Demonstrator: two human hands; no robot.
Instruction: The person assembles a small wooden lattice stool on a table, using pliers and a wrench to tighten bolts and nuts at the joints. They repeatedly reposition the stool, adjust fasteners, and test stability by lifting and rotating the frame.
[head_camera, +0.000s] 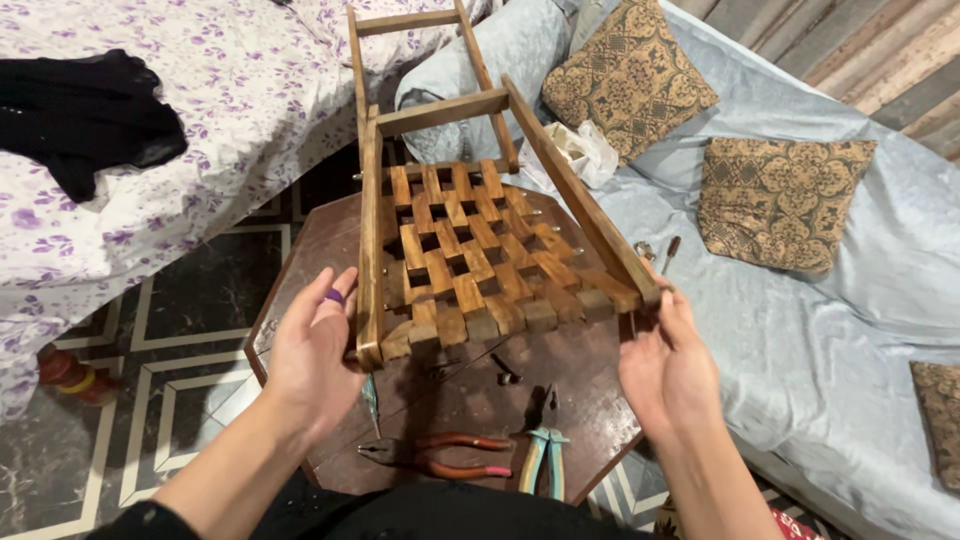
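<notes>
Nearest the lens on the octagonal brown table (300, 250): red-handled pliers (440, 455) and teal-handled pliers (542, 458), with loose screws (505, 372) just beyond, all under the raised near end of the wooden frame with woven slat seat (470, 255). Left hand (312, 355) open, flat against the left rail; right hand (668, 365) open, cupping the right rail's end, neither fully clenched. Advisable, by judgement: keep both palms level, steady the frame over the table, avoid knocking tools or fasteners below.

Varnished wooden chair frame (480, 250) with woven wood-slat seat, glossy dark table (480, 400), rubber-handled metal pliers (440, 455).
</notes>
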